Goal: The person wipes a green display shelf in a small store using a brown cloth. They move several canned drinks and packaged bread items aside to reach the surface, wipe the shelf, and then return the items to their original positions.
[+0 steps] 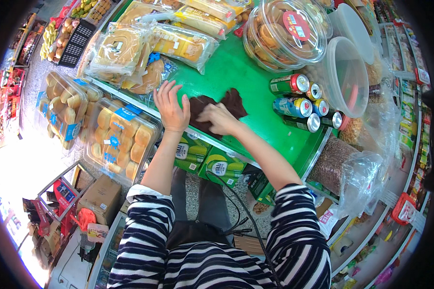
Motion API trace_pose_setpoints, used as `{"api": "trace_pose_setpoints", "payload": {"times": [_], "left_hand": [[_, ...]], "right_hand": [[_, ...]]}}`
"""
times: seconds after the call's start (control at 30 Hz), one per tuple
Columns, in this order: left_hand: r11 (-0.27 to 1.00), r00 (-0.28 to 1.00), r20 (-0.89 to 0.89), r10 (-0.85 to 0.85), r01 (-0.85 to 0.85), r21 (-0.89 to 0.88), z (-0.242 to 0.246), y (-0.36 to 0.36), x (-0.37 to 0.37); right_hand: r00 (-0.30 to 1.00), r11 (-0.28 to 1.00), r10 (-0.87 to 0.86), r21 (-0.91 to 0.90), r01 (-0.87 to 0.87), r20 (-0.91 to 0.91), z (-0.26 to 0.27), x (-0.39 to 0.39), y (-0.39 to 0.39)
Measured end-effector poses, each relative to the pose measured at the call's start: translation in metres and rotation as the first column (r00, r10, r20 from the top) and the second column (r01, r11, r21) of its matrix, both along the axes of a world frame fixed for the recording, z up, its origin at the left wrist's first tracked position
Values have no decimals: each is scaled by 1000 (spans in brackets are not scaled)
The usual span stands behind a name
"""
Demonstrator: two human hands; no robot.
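Observation:
A dark brown cloth [233,103] lies crumpled on the green counter top [255,86]. My right hand [218,118] presses on the cloth with its fingers bent; whether they pinch the fabric cannot be made out. My left hand [173,106] is at the counter's near edge, just left of the cloth, palm down with its fingers spread and nothing held. Beyond it lie bagged flat breads [117,48] and a packet of yellow cakes [182,42]. To the right, several drink cans [298,107] stand in a group.
Round clear tubs of cookies [271,34] and an open plastic tub [341,77] stand at the back right. Clear boxes of bread rolls [121,139] sit at the left, beside the counter. Green beer cartons [222,167] are below its near edge. A black cable hangs before me.

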State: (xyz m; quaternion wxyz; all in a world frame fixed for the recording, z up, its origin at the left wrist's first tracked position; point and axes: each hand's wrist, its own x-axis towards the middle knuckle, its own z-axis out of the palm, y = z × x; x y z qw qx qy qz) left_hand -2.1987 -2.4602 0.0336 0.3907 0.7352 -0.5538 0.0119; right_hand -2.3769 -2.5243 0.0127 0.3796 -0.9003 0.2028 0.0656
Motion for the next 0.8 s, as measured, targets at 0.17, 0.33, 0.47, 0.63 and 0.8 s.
{"api": "trace_pose_setpoints", "payload": {"times": [0.17,0.33,0.47,0.63,0.8], "left_hand": [[1000,1000,-1,6,-6,29,-3,-2,-3],[999,1000,-17,11,-11,42,-3,-1,-4],[1000,999,-32,-7,8,23,-3,3,-1],[999,1000,-27,-9,10,37,-3,4,-4],[999,1000,8,-9,9,32,-7,-1,-5]], "right_hand": [[986,997,76,38,-71,-151,6,-98,7],[987,987,-92,-142,73,-130,49,-170,28],[948,971,65,-198,-132,-311,32,-172,36],[972,869,-233,-440,224,34,-21,-86,2],[593,404,-756,-514,757,279,-48,4,-92]]}}
